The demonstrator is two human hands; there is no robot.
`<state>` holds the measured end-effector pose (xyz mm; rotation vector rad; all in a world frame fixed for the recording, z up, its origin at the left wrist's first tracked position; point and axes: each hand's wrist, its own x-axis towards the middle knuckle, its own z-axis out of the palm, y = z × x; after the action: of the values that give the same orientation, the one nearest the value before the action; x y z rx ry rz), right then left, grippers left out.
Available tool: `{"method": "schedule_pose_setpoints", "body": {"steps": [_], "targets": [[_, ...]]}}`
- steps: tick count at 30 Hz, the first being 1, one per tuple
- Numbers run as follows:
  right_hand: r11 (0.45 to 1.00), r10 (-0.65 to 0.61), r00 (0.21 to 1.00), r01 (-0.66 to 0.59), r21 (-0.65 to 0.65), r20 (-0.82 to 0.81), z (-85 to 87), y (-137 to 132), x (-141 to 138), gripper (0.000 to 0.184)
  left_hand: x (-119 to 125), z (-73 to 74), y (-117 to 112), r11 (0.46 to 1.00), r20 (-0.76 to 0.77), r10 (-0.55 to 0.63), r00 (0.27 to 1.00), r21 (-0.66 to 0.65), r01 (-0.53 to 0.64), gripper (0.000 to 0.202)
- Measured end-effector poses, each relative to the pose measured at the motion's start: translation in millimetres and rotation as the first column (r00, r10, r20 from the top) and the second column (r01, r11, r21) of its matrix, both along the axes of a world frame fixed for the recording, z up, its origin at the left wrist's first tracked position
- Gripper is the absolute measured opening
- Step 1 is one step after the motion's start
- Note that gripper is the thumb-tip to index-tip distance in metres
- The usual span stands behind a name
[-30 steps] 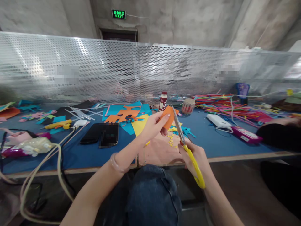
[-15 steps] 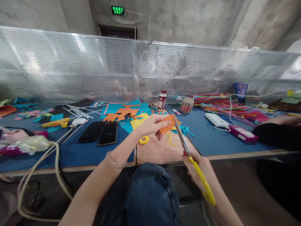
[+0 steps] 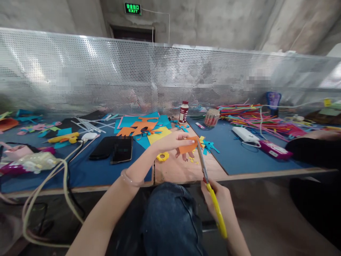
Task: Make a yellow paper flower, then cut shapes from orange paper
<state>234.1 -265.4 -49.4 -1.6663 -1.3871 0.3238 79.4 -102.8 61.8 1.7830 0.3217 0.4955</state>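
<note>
My left hand (image 3: pixel 174 142) pinches a small orange paper piece (image 3: pixel 188 146) above the bare wooden strip of the table (image 3: pixel 183 170). My right hand (image 3: pixel 217 201) grips yellow-handled scissors (image 3: pixel 210 188), whose blades reach up to the right edge of the orange piece. A yellow flower-shaped cutout (image 3: pixel 162 156) and small yellow scraps lie on the wood just below my left hand. My knee in blue jeans (image 3: pixel 170 217) sits under both hands.
Two dark phones (image 3: pixel 113 149) lie left of my hands. Orange, teal and yellow paper sheets (image 3: pixel 144 129), a small bottle (image 3: pixel 183 112), a white power bank (image 3: pixel 245 135) and a pile of coloured sticks (image 3: pixel 255 117) lie further back. Another person's dark sleeve (image 3: pixel 311 151) rests at right. Cables hang at left.
Both hands have dropped lower toward the table. The orange piece has tilted flatter, and the scissors have swung to point more steeply upward at its right edge.
</note>
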Motion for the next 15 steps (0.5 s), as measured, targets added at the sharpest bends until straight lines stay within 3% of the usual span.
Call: {"method": "schedule_pose_setpoints", "body": {"steps": [5,15], "targets": [[1.0,-0.022,1.0,0.022,0.016,-0.007,-2.7,-1.1,-3.9,0.037,-0.2,-1.6,0.5,0.999,-0.083,0.031,0.996,0.04,-0.027,0.025],[0.991,0.003,0.987,-0.024,-0.133,-0.158,-16.3,-8.4,1.3,0.041,-1.4,0.7,-2.3,0.987,-0.168,0.066,0.984,0.154,-0.04,0.026]]}}
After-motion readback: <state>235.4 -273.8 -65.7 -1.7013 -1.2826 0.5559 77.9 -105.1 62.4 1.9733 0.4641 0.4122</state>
